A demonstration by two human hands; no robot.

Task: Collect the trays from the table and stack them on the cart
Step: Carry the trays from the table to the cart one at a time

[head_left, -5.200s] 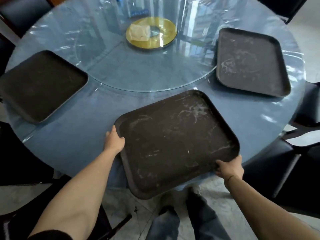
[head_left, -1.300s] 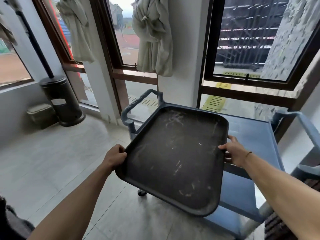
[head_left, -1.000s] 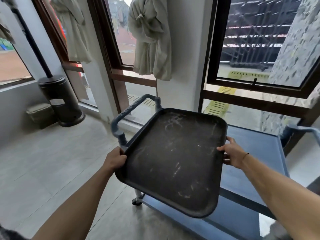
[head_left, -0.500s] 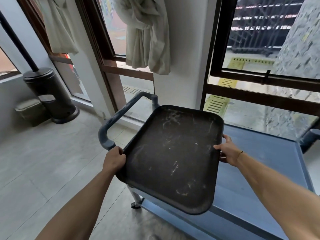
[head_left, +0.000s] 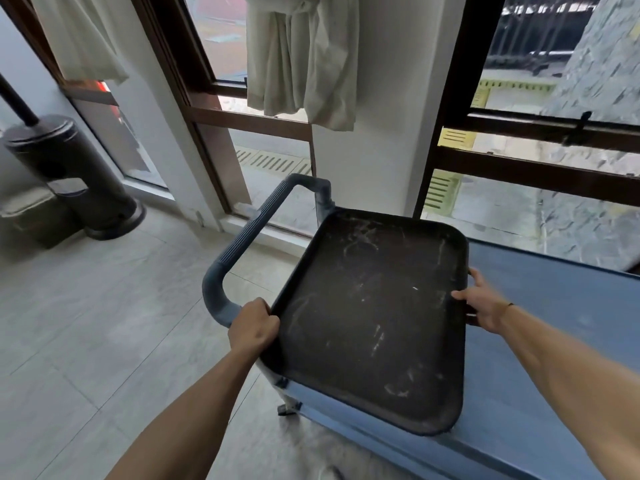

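Over the near-left corner of the cart (head_left: 554, 306) now, right by its ribbed push handle (head_left: 249, 233), and no longer out above bare floor as half a second back: hangs lower and further across the blue top deck than a second ago, that dark scuffed tray (head_left: 370, 317), with its near corner jutting past the cart's front edge. Gone from sight altogether, the round dining surface of five seconds ago with its other two trays. Still clamped on, both grips: left hand (head_left: 252, 329) curled over the tray's left rim, knuckles almost against the handle's bend; right hand (head_left: 485, 306) wrapped on the right rim, thumb on top, fingers tucked beneath. Cannot tell whether the tray's underside touches the deck yet; looks a shade tilted, far end higher. Reads as the last beat of the carry, set-down coming next. First of three, judging by what stayed behind, so the foundation of the stack. Worth sliding further inward before letting go, since that overhanging corner could tip or snag. Tight squeeze for the left knuckles beside the handle, too.
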